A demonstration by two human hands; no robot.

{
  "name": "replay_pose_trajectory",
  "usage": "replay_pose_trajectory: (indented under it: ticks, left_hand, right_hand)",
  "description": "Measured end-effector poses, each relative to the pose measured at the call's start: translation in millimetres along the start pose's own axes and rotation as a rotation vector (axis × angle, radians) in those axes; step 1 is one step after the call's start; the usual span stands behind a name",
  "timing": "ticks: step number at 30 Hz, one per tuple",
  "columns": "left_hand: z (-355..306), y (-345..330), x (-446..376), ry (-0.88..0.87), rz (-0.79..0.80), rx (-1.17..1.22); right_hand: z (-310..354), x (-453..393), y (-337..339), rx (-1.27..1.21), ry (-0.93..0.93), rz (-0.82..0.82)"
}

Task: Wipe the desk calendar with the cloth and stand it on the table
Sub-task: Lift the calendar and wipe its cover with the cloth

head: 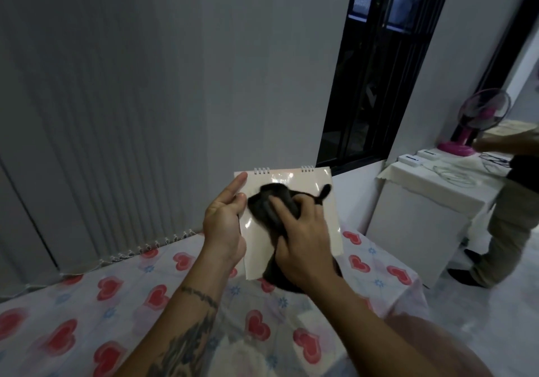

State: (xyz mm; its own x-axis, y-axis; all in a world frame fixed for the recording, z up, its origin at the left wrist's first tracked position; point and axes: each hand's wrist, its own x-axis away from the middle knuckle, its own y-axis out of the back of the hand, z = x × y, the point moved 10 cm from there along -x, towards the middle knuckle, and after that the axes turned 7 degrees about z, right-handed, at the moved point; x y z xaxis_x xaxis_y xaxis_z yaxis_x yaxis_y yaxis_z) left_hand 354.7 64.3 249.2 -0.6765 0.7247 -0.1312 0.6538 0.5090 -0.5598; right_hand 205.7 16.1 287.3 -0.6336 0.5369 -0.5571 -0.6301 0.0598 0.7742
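There is one desk calendar, held up in the air above the tabletop, not touching it. Its pale, glossy face is turned to the camera and the wire binding runs along its far edge, in two short groups of rings. The left hand holds the calendar at its left edge: the thumb presses on the front and the index finger lies straight along the edge, toward the upper left corner. The right hand is closed on one dark cloth and presses it flat against the middle of the calendar's face, with the fingers spread over the cloth. A loose end of the cloth sticks out to the right, and another part hangs down below the hand.

The tabletop is covered with a light sheet printed with red hearts. At the far right stands one white cabinet carrying one pink fan. Just beside it a second person is partly in view.
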Motion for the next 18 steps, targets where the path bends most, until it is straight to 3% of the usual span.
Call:
replay_pose_trajectory:
  ticks: [5,13,15,18]
  left_hand:
    - [1,9,-4,0.004,-0.047,0.011]
    - [9,-5,0,0.046,-0.022,-0.008]
    - [8,-8,-3,0.035,-0.017,-0.01]
    - [0,-2,-14,0.04,-0.028,0.005]
  right_hand:
    - [-8,25,-12,0.053,0.142,0.118]
    - [-46,-17,8,0.045,-0.193,-0.008]
    - [-27,-21,8,0.013,-0.137,-0.023]
    - [8,-6,-6,0.046,0.098,0.043]
